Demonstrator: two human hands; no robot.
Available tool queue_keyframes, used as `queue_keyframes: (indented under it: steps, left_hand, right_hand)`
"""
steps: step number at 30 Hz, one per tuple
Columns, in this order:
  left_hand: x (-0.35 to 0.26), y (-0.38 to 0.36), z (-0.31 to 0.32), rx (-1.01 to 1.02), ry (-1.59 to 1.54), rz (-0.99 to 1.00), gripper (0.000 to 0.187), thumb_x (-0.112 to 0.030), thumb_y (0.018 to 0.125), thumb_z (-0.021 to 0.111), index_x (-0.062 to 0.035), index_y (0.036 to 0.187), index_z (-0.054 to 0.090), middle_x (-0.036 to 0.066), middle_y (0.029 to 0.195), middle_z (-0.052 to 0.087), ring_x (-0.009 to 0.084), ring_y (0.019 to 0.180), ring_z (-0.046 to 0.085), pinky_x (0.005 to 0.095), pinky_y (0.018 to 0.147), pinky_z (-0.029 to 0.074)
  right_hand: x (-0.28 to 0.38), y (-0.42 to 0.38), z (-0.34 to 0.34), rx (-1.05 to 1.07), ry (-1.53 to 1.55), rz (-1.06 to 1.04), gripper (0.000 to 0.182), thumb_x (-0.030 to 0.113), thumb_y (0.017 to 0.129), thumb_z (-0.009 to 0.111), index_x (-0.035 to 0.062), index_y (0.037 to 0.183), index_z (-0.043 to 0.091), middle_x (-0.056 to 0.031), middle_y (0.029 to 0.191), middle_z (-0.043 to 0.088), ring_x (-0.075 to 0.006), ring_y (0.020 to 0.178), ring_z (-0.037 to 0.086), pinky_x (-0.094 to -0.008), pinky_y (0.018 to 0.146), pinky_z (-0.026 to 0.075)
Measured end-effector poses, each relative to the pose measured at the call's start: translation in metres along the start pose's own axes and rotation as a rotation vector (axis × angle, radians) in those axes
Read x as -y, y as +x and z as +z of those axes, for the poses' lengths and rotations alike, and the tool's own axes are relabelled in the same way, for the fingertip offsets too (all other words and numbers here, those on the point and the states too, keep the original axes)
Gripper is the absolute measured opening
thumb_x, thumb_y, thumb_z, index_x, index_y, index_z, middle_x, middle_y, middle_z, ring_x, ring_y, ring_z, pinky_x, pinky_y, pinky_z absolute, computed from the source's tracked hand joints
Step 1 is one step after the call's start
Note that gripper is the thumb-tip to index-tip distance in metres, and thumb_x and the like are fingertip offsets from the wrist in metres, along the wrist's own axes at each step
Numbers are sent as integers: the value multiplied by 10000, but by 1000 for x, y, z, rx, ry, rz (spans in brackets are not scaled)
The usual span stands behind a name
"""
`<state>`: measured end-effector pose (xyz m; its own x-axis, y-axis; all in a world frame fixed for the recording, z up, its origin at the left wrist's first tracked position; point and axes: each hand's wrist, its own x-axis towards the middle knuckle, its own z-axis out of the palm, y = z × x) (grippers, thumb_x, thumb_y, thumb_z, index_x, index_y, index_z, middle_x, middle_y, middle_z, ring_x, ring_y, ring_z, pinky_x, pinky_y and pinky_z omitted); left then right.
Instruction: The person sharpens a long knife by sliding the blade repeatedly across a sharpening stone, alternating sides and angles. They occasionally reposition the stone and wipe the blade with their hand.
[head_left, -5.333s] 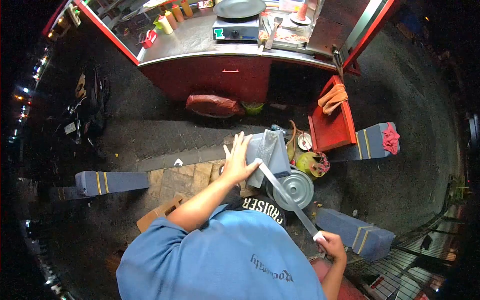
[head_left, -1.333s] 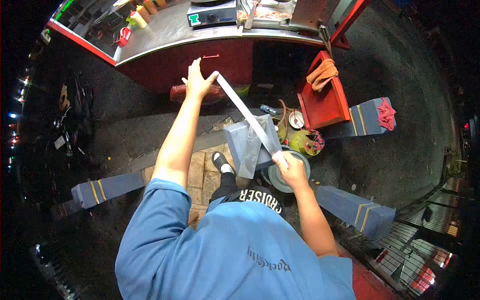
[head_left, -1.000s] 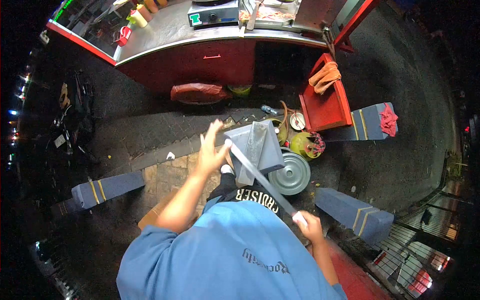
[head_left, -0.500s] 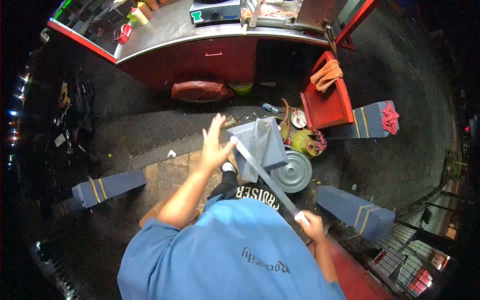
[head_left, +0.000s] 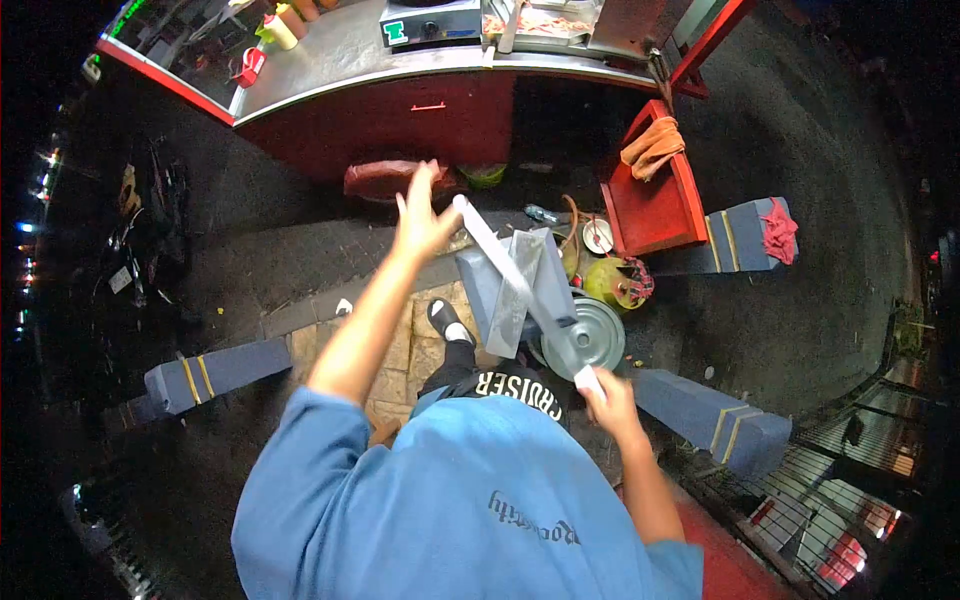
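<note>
My right hand [head_left: 610, 402], at the lower right, is closed around the white end of a long flat pale strip [head_left: 518, 285]. The strip slants up and left in front of me, its middle blurred and greyish. Its far white tip is right at the thumb of my left hand [head_left: 424, 225], whose other fingers are stretched out and apart. Below the strip lies a long grey metal-looking bar [head_left: 511, 325] on top of a grey stool [head_left: 478, 276]. The strip overlaps both in this view.
A red food cart [head_left: 400, 115] with a steel counter stands ahead. Right of the stool are a round grey lid [head_left: 598, 335], a green gas cylinder [head_left: 606, 283] and a red stand [head_left: 650, 215] with an orange cloth. Grey benches [head_left: 235, 373] lie at both sides.
Both hands and the strip have moved forward, away from my body. The strip now reaches farther over the stool, and my foot shows beside the stool.
</note>
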<state>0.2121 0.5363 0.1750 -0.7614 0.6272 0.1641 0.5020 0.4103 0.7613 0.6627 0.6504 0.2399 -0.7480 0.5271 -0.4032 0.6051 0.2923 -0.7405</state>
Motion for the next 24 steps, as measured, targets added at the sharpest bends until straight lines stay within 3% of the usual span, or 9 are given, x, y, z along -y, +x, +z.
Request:
queue_keyframes:
  steps: [1,4,5,11,14,20,21,22,24]
  left_hand:
    - [-2,-43,5,49,-68,15,883,-398,864,760,-131,1589,332,133,1688,276,341,1568,237,744,1183,56]
    - [-51,-128,-14,170,-116,-66,869,-387,867,788,-158,1582,351,139,1667,323,344,1555,274,691,1209,53]
    - [-48,-123,-13,183,-106,-69,882,-404,861,792,-156,1583,349,140,1666,324,344,1555,272,697,1206,51]
    - [13,68,1,-97,135,-17,939,-486,847,773,-152,1598,319,184,1686,253,364,1563,233,736,1192,97]
    - [-3,106,-12,-115,226,-100,975,-493,832,788,-151,1603,301,186,1684,250,372,1557,243,751,1180,135]
    - [-45,-86,-4,134,-107,19,803,-301,871,753,-148,1570,388,169,1669,309,366,1567,232,720,1199,51]
    - [-61,-114,-11,195,-107,-16,815,-317,866,759,-147,1570,384,175,1673,299,366,1571,224,717,1201,46]
    - [-60,-131,-10,225,-155,-47,800,-344,867,753,-159,1560,397,178,1678,289,371,1573,215,715,1201,45]
    - [-48,-110,-4,198,-116,-27,794,-342,873,776,-158,1554,411,154,1666,322,341,1566,247,678,1219,42]
  right_hand:
    - [-22,-32,2,-88,67,-143,266,113,886,741,14,1130,707,-83,792,709,-152,629,667,-323,612,532]
    - [-49,-105,-15,-12,-21,-8,251,135,844,801,13,1055,744,-173,1008,764,-294,932,761,-383,849,580]
    - [-54,-102,-14,-8,-35,-29,269,142,845,805,12,1070,737,-178,1017,762,-309,943,758,-389,846,580]
    - [37,54,15,-124,2,-59,248,172,934,720,39,1141,697,-227,1021,731,-387,962,732,-421,790,566]
    - [50,64,24,-153,64,-89,243,180,946,709,52,1151,695,-225,1020,729,-393,942,732,-422,779,563]
    - [-51,-83,0,-12,57,54,330,120,832,803,8,1131,715,-175,1035,762,-319,930,758,-377,843,582]
    - [-63,-105,-4,-101,-93,-187,258,90,842,764,9,1085,741,-135,918,762,-203,779,744,-343,730,578]
    - [-61,-122,-8,-54,15,12,248,116,827,783,16,1052,750,-159,960,759,-237,889,753,-354,813,571]
    - [-54,-107,-6,-80,-77,-55,273,119,832,781,28,1086,740,-157,935,750,-231,854,751,-360,782,572]
